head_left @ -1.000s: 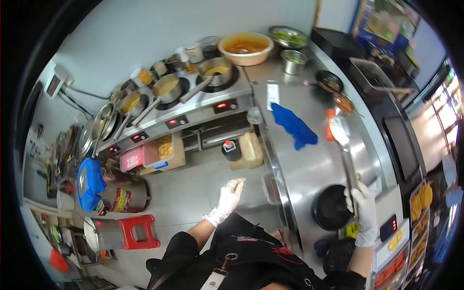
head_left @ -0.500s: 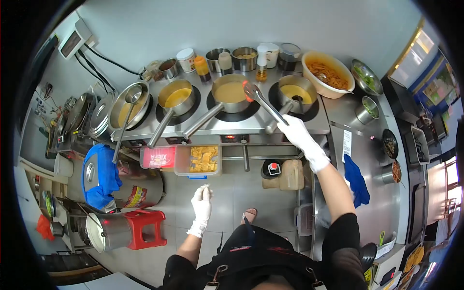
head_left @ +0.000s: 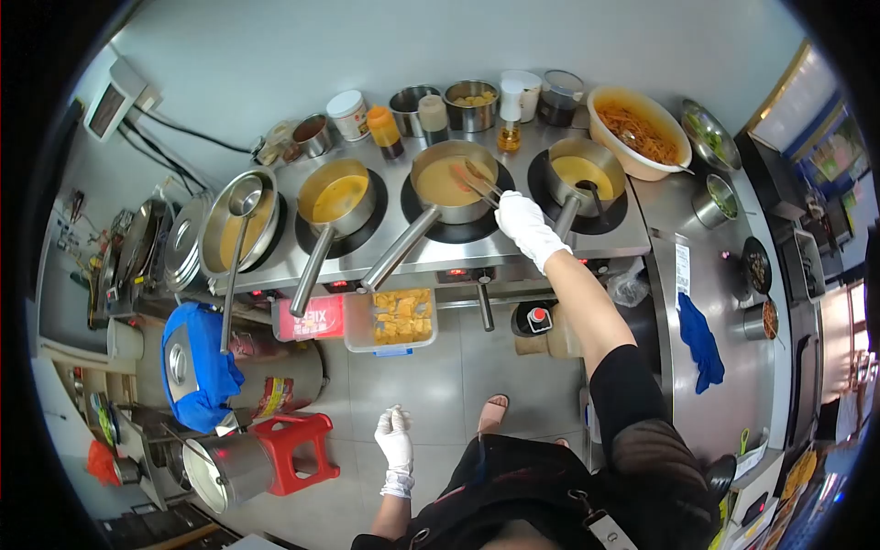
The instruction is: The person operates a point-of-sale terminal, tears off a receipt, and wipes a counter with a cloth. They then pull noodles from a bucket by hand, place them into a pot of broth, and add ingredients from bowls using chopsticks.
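My right hand, in a white glove, grips metal tongs whose tips reach into the second pot from the right, which holds tan liquid. Something reddish lies in that liquid beside the tips. My left hand, gloved in white too, hangs over the floor below the clear box of yellow pieces. Its fingers are bent together, and anything between them is too small to make out. To the left is a pot of yellow broth; to the right stands another with a black ladle in it.
A wide pan with a ladle sits at the stove's left. Bottles and tubs line the wall. A large bowl of orange-brown food is at the back right. Below left are a red stool and a blue-covered container. Pot handles jut over the front edge.
My right hand has moved left, and the tongs with the reddish item have come down into the pot of tan liquid. The camera view has shifted slightly.
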The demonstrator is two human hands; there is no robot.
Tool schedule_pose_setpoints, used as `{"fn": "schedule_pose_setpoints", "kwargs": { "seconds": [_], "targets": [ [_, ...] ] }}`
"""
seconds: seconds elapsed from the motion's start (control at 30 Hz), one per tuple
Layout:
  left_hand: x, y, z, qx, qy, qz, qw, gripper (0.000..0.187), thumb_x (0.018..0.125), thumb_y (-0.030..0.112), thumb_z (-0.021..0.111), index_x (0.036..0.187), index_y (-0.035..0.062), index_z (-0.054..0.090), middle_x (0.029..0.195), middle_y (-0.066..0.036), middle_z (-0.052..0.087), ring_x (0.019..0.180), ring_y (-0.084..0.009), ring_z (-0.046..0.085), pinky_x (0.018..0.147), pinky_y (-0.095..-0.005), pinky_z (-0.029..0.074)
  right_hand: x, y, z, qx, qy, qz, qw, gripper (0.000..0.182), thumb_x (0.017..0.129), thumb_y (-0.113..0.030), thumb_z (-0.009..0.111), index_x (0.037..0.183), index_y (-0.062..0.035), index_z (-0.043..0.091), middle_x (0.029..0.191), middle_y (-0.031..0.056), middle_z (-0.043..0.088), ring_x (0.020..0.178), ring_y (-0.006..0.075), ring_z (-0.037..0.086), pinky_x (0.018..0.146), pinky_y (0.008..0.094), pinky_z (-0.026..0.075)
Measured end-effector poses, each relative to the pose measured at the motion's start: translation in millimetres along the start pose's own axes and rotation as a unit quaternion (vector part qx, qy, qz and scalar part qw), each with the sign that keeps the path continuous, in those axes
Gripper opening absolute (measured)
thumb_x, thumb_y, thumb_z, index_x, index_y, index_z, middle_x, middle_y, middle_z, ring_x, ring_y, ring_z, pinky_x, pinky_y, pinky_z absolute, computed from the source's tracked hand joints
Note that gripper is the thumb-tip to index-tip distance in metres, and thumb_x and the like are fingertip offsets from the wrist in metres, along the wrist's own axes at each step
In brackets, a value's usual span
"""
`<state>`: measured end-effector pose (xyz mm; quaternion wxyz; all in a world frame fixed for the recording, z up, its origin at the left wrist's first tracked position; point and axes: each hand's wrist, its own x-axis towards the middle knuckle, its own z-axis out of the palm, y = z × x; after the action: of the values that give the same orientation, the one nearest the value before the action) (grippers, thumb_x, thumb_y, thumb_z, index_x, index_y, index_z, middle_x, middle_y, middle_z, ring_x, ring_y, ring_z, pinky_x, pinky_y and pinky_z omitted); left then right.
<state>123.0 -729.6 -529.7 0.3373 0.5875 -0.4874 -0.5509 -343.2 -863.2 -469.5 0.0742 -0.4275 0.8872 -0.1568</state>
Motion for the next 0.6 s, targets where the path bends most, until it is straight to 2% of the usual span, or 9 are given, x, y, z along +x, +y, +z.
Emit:
{"fn": "schedule_pose_setpoints", "kwargs": {
  "seconds": [0.13,0.2,0.23,0.27,0.33,0.37,0.4,0.5,0.6],
  "targets": [
    [12.4,11.1,16.7,0.006,-0.038,0.0,0.999,0.019,0.095,0.014,0.051,0.101,-0.0018,0.06,0.077,-0.004,0.061,0.065,-0.0084,0.055,0.061,-0.0223,0.046,-30.4,3.1,-31.0,0.046,0.026,-0.001,0.999,0.024,0.082,-0.021,0.054,0.094,-0.0013,0.063,0.089,0.0201,0.066,0.085,0.036,0.065,0.074,0.0449,0.052],
    [14.8,21.2,31.7,0.024,-0.079,0.02,0.996,0.019,0.095,0.014,0.051,0.101,-0.0021,0.06,0.077,-0.004,0.061,0.065,-0.0085,0.054,0.06,-0.0222,0.046,-62.8,9.7,-64.9,0.139,0.004,-0.007,0.99,0.031,0.079,-0.025,0.059,0.096,-0.0001,0.06,0.091,0.0226,0.064,0.084,0.0388,0.062,0.071,0.0445,0.051],
    [15.2,23.7,43.3,0.034,-0.105,0.037,0.993,0.02,0.095,0.014,0.051,0.101,-0.0024,0.06,0.078,-0.004,0.06,0.065,-0.0086,0.054,0.06,-0.0222,0.046,-79.2,27.9,-55.0,0.187,0.054,-0.013,0.981,0.028,0.08,-0.029,0.06,0.087,-0.0024,0.063,0.084,0.0211,0.064,0.075,0.0321,0.064,0.067,0.0432,0.05],
    [16.6,22.3,54.3,0.038,-0.125,0.038,0.991,0.02,0.095,0.014,0.05,0.101,-0.0029,0.06,0.079,-0.004,0.059,0.066,-0.0092,0.054,0.059,-0.0226,0.046,-113.3,36.7,-72.0,0.412,0.015,-0.007,0.911,0.031,0.083,-0.03,0.058,0.093,0.0001,0.061,0.078,0.0191,0.062,0.07,0.0242,0.06,0.064,0.0402,0.048],
    [21.7,14.0,79.3,0.05,-0.191,0.041,0.979,0.022,0.096,0.016,0.049,0.103,-0.0029,0.059,0.08,-0.003,0.058,0.068,-0.0095,0.053,0.06,-0.0235,0.047,-167.1,74.2,-85.6,0.381,0.088,-0.081,0.917,0.023,0.086,-0.023,0.058,0.089,0.0,0.061,0.069,0.0056,0.058,0.057,0.016,0.052,0.052,0.0337,0.045],
    [21.2,15.2,93.4,0.067,-0.234,0.056,0.968,0.023,0.096,0.018,0.049,0.103,-0.0015,0.059,0.081,-0.003,0.058,0.067,-0.0093,0.053,0.06,-0.0236,0.046,-215.7,92.3,-116.0,0.575,-0.078,0.061,0.812,0.019,0.087,-0.019,0.057,0.093,-0.0004,0.061,0.069,-0.0006,0.056,0.056,0.0085,0.05,0.05,0.028,0.042],
    [20.9,14.2,107.4,0.087,-0.279,0.069,0.954,0.023,0.096,0.019,0.05,0.103,-0.0008,0.059,0.081,-0.003,0.058,0.067,-0.0092,0.053,0.059,-0.0234,0.046,-255.7,116.8,-113.7,0.622,-0.028,0.045,0.781,0.022,0.088,-0.019,0.056,0.102,-0.0015,0.06,0.07,-0.0037,0.055,0.059,0.003,0.049,0.052,0.0229,0.041],
    [-6.3,33.9,165.1,0.141,-0.378,0.081,0.911,0.022,0.097,0.02,0.049,0.103,0.001,0.059,0.079,-0.003,0.058,0.066,-0.0088,0.053,0.059,-0.0224,0.045,-403.4,180.9,-160.3,0.481,0.17,0.125,0.851,0.033,0.088,-0.023,0.056,0.115,-0.003,0.057,0.072,-0.0025,0.056,0.062,0.0074,0.05,0.057,0.0248,0.043],
    [-35.0,34.2,223.1,0.137,-0.469,0.131,0.863,0.022,0.098,0.018,0.045,0.103,0.0014,0.059,0.078,-0.002,0.058,0.065,-0.0069,0.051,0.059,-0.0198,0.043,-561.4,235.0,-206.4,0.394,0.261,0.365,0.802,0.037,0.086,-0.028,0.058,0.112,-0.001,0.057,0.09,0.011,0.064,0.081,0.0187,0.061,0.071,0.033,0.048]
  ]
}}
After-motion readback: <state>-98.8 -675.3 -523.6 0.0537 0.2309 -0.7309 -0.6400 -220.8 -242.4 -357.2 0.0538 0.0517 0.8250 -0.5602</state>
